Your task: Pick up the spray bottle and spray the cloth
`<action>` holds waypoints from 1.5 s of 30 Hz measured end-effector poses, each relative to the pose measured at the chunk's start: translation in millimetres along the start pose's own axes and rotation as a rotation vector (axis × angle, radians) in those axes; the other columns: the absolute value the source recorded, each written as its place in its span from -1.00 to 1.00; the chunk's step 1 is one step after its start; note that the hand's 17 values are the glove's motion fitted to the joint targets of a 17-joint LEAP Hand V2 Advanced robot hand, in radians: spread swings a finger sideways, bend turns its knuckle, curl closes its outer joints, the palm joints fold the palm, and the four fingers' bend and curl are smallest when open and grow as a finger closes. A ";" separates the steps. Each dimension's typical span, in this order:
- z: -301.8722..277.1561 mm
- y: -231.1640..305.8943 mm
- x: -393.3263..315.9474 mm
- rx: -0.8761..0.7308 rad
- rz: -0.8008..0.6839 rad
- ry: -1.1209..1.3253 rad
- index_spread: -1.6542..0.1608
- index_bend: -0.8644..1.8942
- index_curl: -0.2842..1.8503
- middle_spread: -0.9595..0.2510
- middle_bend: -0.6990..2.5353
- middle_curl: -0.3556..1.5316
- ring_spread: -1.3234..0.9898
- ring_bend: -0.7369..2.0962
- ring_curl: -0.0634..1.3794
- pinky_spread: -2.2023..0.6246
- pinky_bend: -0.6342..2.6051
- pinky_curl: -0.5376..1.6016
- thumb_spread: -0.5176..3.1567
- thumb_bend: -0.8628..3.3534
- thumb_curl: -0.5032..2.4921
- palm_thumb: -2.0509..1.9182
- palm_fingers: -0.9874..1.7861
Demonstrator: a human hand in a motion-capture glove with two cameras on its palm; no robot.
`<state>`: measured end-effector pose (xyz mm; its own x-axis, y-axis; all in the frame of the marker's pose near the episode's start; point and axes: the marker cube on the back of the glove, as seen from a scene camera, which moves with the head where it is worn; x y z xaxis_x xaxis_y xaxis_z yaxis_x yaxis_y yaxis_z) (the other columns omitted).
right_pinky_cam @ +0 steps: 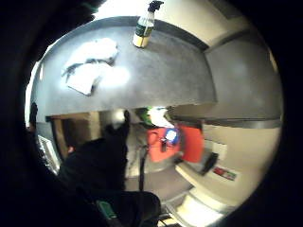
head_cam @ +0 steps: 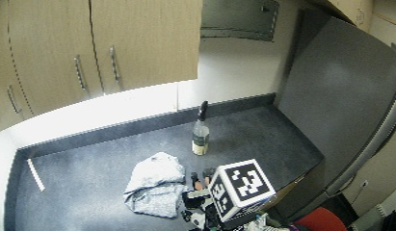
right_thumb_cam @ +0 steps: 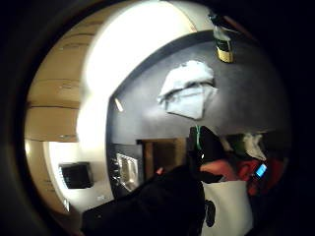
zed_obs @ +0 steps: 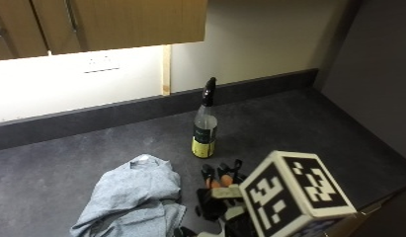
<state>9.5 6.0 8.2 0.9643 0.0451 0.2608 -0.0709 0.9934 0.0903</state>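
While hovering low over the front of the worktop (zed_obs: 288, 128), holds nothing: grip (zed_obs: 217, 190) released, gloved fingers (zed_obs: 208, 172) stretched out toward the back wall. Spray bottle (zed_obs: 204, 129) upright near the rear upstand, black trigger head on top, yellow label low on the body, long axis vertical. Lies straight ahead of the fingertips, apart from them, with bare worktop between; no contact yet. Appears in both palm views far off across the dark surface, well away from the palm. Cloth (zed_obs: 133, 200) crumpled in a heap just to the left of the grip, nearer to it than the bottle is, and apart from the bottle. No sign of the bare hand, so no rival for the reach.

Probably calls for a plain forward reach, then a wrap from the side round the slim upper body under the trigger, given the vertical axis. Afterwards, likely a swing back and left to bring the nozzle over the cloth. Cannot tell which way the nozzle faces. Worth minding: a tall, narrow bottle, apt to tip toward the wall if nudged by straight fingertips before closing.
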 end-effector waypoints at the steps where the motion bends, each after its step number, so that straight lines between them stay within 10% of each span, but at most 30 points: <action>1: 0.7 -1.5 2.7 0.032 0.015 -0.076 0.43 -0.26 -0.50 0.64 -0.44 -0.41 0.27 -0.20 -0.58 0.67 -0.29 -0.30 -0.21 -0.52 -0.42 0.41 -0.04; 15: 18.4 -12.9 42.4 0.399 0.255 -1.025 0.46 -0.31 -0.52 0.74 -0.45 -0.35 0.28 -0.18 -0.51 0.67 -0.25 -0.26 -0.19 -0.57 -0.37 0.42 -0.14; 45: 104.2 -93.7 126.3 0.373 0.583 -0.946 0.47 -0.27 -0.52 0.74 -0.43 -0.27 0.27 -0.16 -0.46 0.68 -0.24 -0.23 -0.18 -0.60 -0.32 0.47 -0.17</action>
<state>111.4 -92.4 132.8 0.1983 0.2305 0.9527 -0.6613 0.7489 -0.0435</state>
